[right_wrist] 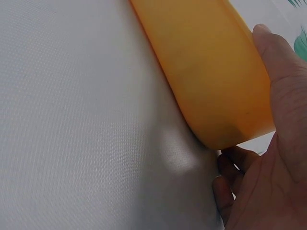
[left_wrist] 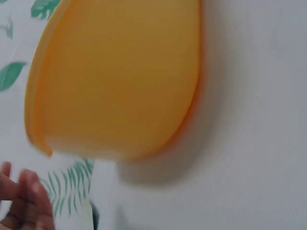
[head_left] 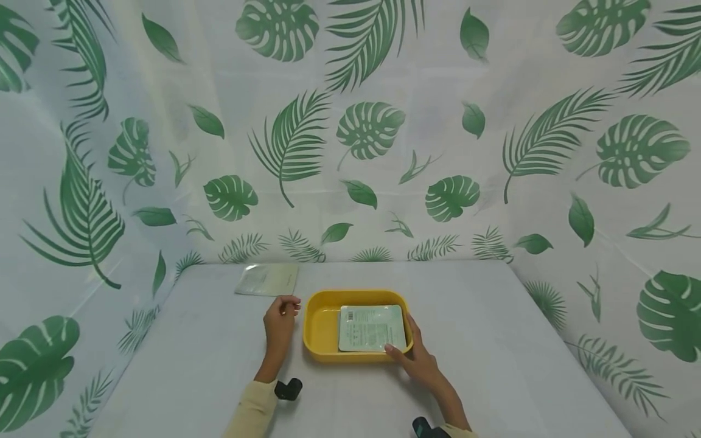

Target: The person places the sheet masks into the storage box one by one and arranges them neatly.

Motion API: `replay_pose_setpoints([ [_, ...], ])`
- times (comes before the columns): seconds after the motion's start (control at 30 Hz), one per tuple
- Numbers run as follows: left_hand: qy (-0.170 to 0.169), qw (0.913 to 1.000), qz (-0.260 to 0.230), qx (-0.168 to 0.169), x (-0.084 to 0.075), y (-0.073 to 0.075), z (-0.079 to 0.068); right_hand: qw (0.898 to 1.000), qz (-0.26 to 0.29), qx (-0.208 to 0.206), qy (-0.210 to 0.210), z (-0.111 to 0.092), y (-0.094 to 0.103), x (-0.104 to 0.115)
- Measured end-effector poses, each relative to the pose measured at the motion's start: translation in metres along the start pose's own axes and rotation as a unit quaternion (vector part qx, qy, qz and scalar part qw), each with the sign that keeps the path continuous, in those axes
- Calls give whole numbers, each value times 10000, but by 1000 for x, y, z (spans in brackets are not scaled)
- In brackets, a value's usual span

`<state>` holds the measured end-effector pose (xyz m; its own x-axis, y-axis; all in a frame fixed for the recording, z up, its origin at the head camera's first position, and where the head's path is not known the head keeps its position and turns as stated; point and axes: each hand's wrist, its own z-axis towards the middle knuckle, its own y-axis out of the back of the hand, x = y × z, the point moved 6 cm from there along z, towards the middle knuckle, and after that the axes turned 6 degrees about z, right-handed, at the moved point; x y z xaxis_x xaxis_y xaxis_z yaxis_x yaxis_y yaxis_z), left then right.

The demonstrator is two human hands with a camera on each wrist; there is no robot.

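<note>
A yellow plastic basin (head_left: 323, 328) with rounded corners stands on the white table in the head view. Inside it, toward its right end, lies a pale green flat packet (head_left: 372, 328) with small print and a barcode. My right hand (head_left: 418, 359) grips the basin's right end, thumb over the near rim and fingers along the outer side. The right wrist view shows this hand (right_wrist: 283, 129) against the basin's wall (right_wrist: 211, 81). My left hand (head_left: 280, 322) is just off the basin's left end, fingers loosely bent and holding nothing; its fingers (left_wrist: 33, 201) look blurred in the left wrist view.
Another pale flat packet (head_left: 267, 280), glossy on its left part, lies at the back left of the table (head_left: 515, 353), beyond my left hand. White sheeting with green leaf prints (head_left: 372, 231) encloses the table at the back and both sides.
</note>
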<state>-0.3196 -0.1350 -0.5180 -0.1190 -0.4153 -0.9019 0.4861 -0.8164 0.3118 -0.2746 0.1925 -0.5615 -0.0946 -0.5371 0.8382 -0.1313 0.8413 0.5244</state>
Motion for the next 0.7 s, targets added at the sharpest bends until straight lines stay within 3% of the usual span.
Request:
replay_pose_setpoints([
  [0.13, 583, 9957, 715, -69, 23, 14, 21, 10000, -56, -69, -34, 1, 2, -1],
  [0.23, 729, 9913, 1092, -113, 39, 26, 39, 9999, -86, -127, 9, 3, 3, -2],
  [0.43, 997, 9852, 1390, -74, 67, 51, 66, 9998, -100, -145, 120, 4, -1, -3],
  [0.6, 1348, 9775, 1600, 265, 82, 56, 82, 9998, -94, -151, 79, 2, -1, -5],
  [0.7, 1445, 9747, 1685, 261, 81, 58, 87, 9998, -9, -152, 153, 1, -1, -2],
])
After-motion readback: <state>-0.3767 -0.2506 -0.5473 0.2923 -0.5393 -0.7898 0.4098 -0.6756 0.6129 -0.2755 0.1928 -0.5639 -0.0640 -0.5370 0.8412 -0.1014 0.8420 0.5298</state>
